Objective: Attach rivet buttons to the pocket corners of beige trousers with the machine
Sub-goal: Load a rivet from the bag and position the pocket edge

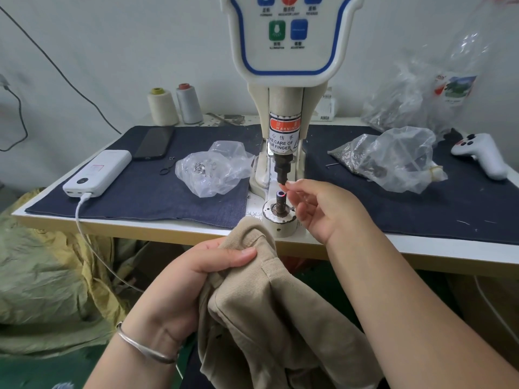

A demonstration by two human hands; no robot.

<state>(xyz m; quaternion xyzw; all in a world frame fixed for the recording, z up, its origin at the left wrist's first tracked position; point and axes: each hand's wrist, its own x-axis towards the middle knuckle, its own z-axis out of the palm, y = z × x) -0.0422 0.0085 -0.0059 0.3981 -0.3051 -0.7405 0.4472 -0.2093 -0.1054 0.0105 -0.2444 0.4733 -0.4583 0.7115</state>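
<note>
Head view looks down on a white-and-cream rivet press machine [285, 113] standing at the middle of a white desk [157, 227] covered with a dark blue denim cloth [157, 197]. The machine's black upper punch [281, 169] hangs directly above its lower die post [280, 202], which rises from a round metal base [279, 220] at the desk's front edge.

The right hand [317, 209] is raised just right of the die post, its thumb and forefinger tips brought together in a narrow grip right beside the punch tip; whether a rivet sits between them is too small to tell. The other fingers curl loosely toward the post.

The left hand [179, 282], with a thin silver bangle [143, 346] on the wrist, grips a bunched fold of the beige ribbed-fabric trousers [269, 318] in front of and below the machine's base, thumb laid across the top of the fold. The raised edge of the trousers comes up just beside the round base, off the desk, and the rest hangs down toward the viewer.

Left of the machine lie a crumpled clear plastic bag with small metal pieces [213, 169], a dark phone [154, 143] and a white power bank [98, 174] with a white cable [84, 228] trailing off the desk. Behind these stand a cream thread cone [162, 106] and a grey thread cone [188, 103]. Right of the machine sit another clear plastic bag holding dark metal parts [393, 161] and a white hand controller [481, 157].
</note>
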